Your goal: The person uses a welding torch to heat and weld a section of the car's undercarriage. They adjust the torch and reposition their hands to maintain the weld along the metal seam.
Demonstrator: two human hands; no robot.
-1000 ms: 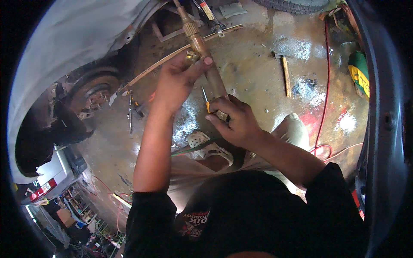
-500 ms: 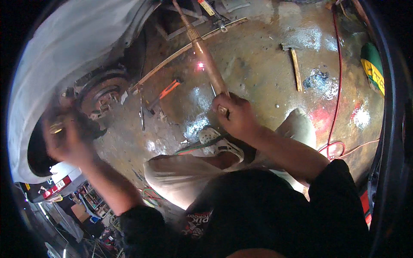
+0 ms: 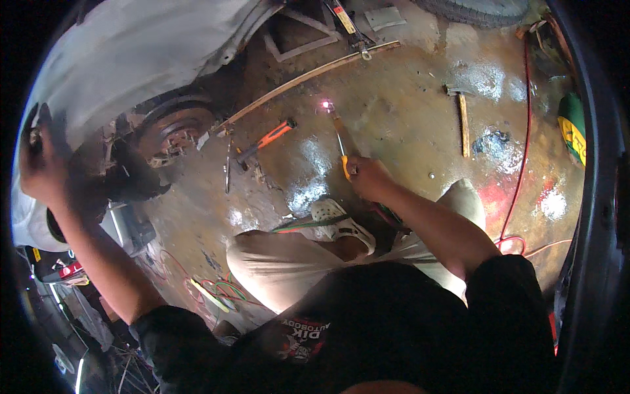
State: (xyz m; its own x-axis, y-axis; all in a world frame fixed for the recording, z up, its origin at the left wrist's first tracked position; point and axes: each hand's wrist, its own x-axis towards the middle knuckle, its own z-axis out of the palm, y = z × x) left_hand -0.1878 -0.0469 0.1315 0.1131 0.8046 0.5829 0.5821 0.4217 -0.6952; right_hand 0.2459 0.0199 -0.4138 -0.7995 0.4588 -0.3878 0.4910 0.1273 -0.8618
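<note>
My left hand (image 3: 44,161) is raised at the far left, fingers stretched out against the grey body panel (image 3: 151,46) above the wheel hub. A small light spot shows between the fingers; I cannot make out what it is. Low over the floor, my right hand (image 3: 371,178) is closed around a brown, wooden-looking rod (image 3: 343,131), blurred and pointing away from me; its far end is indistinct. Beside the rod is a screwdriver (image 3: 345,167) with a yellow handle and thin metal shaft, apparently on the floor. The exposed wheel hub (image 3: 174,141) sits under the panel, partly in shadow.
An orange-handled hammer (image 3: 272,135) and a wooden-handled hammer (image 3: 464,125) lie on the wet, stained floor. A curved wooden strip (image 3: 308,75) lies beyond. A red hose (image 3: 523,131) runs down the right. A tyre (image 3: 479,12) stands at the far edge.
My left hand has gone from the wheel opening up and left onto the panel. The rod in my right hand has swung lower and looks shorter. The view has shifted slightly.
</note>
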